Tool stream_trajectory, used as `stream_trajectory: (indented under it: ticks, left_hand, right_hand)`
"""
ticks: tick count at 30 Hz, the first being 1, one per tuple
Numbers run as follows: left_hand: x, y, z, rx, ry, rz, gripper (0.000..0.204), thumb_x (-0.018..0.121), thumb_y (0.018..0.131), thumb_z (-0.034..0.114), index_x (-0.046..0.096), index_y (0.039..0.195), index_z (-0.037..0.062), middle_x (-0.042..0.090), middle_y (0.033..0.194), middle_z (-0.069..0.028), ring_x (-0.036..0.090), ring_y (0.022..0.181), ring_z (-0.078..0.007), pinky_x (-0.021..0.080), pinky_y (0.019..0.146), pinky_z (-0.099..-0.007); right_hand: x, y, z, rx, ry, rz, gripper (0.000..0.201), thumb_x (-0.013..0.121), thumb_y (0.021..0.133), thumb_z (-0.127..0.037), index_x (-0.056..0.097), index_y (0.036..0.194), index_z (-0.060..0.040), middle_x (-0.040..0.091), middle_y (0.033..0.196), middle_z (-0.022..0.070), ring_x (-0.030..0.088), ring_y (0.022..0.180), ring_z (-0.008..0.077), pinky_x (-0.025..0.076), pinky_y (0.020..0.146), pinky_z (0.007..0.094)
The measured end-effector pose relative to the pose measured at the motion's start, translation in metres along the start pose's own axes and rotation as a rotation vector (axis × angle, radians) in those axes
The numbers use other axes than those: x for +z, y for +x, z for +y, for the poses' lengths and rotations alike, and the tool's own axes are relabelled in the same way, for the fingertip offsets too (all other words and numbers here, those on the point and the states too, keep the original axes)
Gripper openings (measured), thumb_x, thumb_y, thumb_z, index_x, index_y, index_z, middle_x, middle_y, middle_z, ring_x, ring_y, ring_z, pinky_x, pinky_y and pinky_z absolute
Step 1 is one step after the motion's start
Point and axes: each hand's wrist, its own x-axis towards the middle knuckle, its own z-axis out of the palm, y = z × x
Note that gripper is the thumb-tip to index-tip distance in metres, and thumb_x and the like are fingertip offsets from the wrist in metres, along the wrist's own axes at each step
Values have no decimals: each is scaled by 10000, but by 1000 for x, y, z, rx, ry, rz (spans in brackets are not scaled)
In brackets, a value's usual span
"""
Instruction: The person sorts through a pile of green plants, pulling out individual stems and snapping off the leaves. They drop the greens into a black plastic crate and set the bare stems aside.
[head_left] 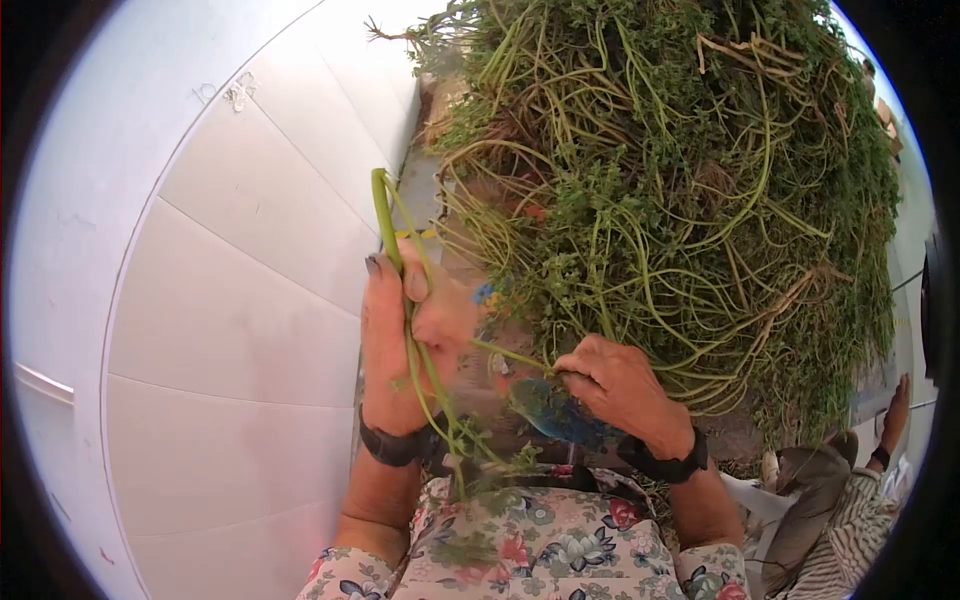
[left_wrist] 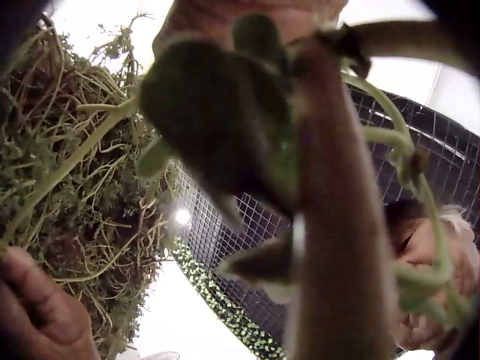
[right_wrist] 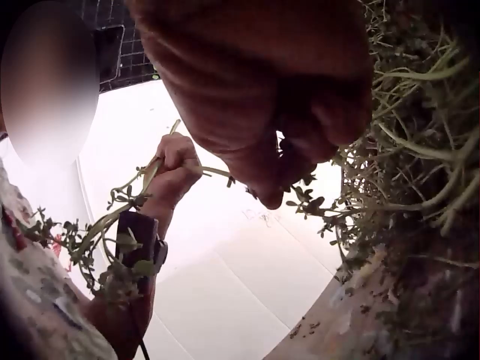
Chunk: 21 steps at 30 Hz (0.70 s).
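My left hand (head_left: 395, 340) grips a few long green stems (head_left: 383, 215), their cut-looking thick ends pointing up past the fingers. Their small-leaved tips (head_left: 460, 435) hang down over the wrist and toward the patterned shirt. One thin stem (head_left: 515, 354) stretches sideways from the left hand to my right hand (head_left: 625, 390), which pinches its far end between thumb and fingers. In the right wrist view, small round leaves (right_wrist: 307, 202) show by the right fingertips. A large heap of the same leafy stems (head_left: 680, 200) lies just beyond the right hand.
A pale panelled wall (head_left: 240, 290) rises close on the left. Below the right hand is a blue object (head_left: 555, 410), partly covered. Another person's arm (head_left: 895, 415) and striped sleeve appear at the lower right. Dark mesh (left_wrist: 255, 202) hangs overhead.
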Motion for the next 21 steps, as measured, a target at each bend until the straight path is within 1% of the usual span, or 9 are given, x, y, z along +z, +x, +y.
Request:
stream_trajectory:
  ticks: [3,6,8,9,12,15,16,19,21]
  left_hand:
    - [-10,4,0,36,-27,55,331,278,990,364,373,763,143,285,522,73,203,434,-47,200,407,-209]
    - [-20,5,-1,55,-41,74,322,293,989,357,380,770,138,295,533,71,206,437,-48,204,405,-209]
    - [-17,3,0,62,-13,154,313,305,988,353,385,776,137,302,540,70,212,441,-49,206,404,-208]
    - [-20,4,2,95,-12,128,310,314,985,356,385,780,136,295,541,66,215,447,-53,211,413,-213]
    - [-36,9,19,185,-21,76,290,371,971,359,408,810,120,297,551,48,241,475,-60,234,444,-217]
    - [-32,13,15,231,205,210,278,412,960,344,435,826,101,342,567,30,272,493,-65,250,457,-223]
    - [-37,13,10,223,288,217,234,444,953,295,477,864,81,421,602,3,359,511,-84,311,479,-234]
    - [-37,12,-6,75,274,218,196,436,959,257,499,930,74,457,614,-4,426,534,-107,366,495,-248]
    - [-44,12,-15,88,280,153,171,452,952,230,502,951,67,482,630,-23,472,558,-122,412,521,-261]
  right_hand:
    - [6,-5,2,17,51,17,144,565,797,-138,629,885,-43,579,821,106,575,755,311,461,631,388]
    - [10,-5,1,91,64,74,150,546,786,-114,622,886,-32,584,838,118,571,712,283,451,596,382]
    - [8,-6,10,243,185,204,140,519,788,-94,612,876,-37,587,853,107,557,684,236,420,539,345]
    - [6,-8,15,319,246,269,138,506,789,-84,606,871,-39,589,861,102,550,670,212,404,510,326]
    - [-11,-19,36,672,1192,539,150,454,806,-76,579,881,-41,577,889,72,518,675,141,330,470,253]
    - [-18,-25,36,592,1218,371,153,414,817,-81,544,889,-42,561,920,55,513,702,119,287,459,217]
    - [-19,-22,32,646,1176,335,154,400,810,-82,527,885,-38,565,893,66,517,702,127,301,459,230]
    - [-18,-20,23,660,1227,292,147,395,801,-63,522,876,-54,559,836,67,517,698,131,307,454,237]
    - [-13,-20,20,634,1295,270,131,419,807,-64,526,882,-65,557,806,60,519,697,131,312,455,239]
